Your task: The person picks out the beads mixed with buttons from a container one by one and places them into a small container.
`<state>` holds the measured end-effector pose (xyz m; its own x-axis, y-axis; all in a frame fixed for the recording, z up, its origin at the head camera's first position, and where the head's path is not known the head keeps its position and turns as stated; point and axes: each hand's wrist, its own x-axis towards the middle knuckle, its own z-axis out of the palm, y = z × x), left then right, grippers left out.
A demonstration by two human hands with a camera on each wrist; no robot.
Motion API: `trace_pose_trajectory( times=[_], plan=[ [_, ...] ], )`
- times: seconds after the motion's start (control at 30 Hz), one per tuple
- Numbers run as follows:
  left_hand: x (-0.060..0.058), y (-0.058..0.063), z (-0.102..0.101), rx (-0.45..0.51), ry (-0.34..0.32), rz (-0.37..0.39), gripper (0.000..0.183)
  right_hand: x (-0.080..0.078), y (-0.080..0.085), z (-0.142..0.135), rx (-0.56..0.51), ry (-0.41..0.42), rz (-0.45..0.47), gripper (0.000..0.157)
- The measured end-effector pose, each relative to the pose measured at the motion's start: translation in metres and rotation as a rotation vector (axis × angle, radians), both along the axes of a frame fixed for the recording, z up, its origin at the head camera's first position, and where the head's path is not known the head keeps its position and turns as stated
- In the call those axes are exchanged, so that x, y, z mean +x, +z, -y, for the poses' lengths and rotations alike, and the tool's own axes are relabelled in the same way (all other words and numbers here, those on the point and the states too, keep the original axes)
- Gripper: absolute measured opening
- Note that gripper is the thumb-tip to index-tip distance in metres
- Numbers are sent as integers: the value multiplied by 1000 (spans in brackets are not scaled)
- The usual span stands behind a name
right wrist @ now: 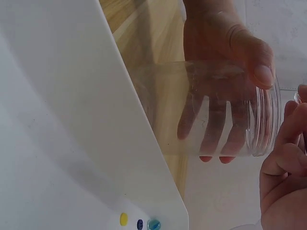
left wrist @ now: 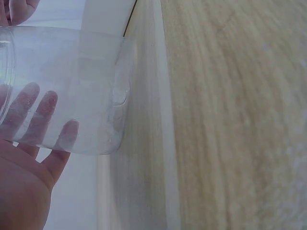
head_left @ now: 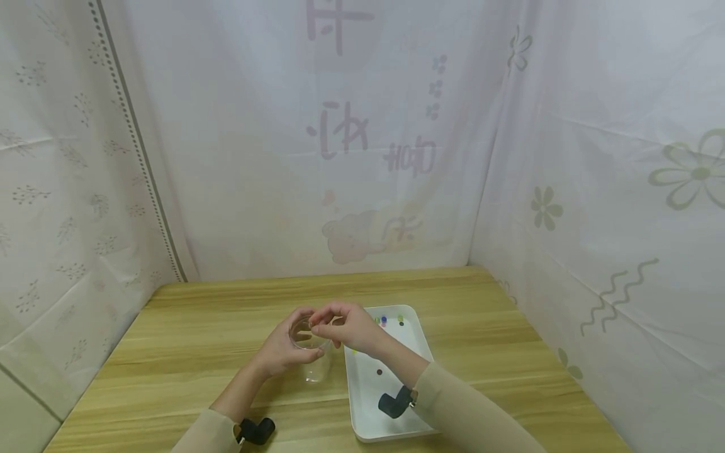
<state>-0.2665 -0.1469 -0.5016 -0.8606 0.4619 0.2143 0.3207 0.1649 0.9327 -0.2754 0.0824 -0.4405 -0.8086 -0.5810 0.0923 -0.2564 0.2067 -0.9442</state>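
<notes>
A clear plastic jar [head_left: 317, 370] stands over the wooden table, its round mouth facing up. My left hand [head_left: 281, 348] grips it near the rim, with the thumb on the near side and the fingers spread along the far wall. In the left wrist view those fingers [left wrist: 43, 112] show through the jar's transparent side. Over the mouth is my right hand [head_left: 352, 328], its fingers curled and pinching a small clear piece [right wrist: 297, 98], mostly hidden by the fingertips. Inside the jar, no contents show through the wall.
Right of the jar lies a white tray [head_left: 368, 415] under the right forearm. Small coloured pieces lie in it, including a blue one [head_left: 384, 319], a yellow one [right wrist: 123, 219] and a teal one [right wrist: 154, 224]. A printed curtain [head_left: 255, 189] hangs behind the table [head_left: 198, 314].
</notes>
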Motion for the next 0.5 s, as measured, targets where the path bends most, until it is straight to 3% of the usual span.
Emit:
trace_pose_trajectory(
  times=[0.3,0.5],
  plan=[
    [-1,-1,0,1,-4,-9,73,0,2,-3,17,8,0,23],
    [-1,0,-1,6,-3,-38,72,-6,2,-11,9,-38,5,30]
  ],
)
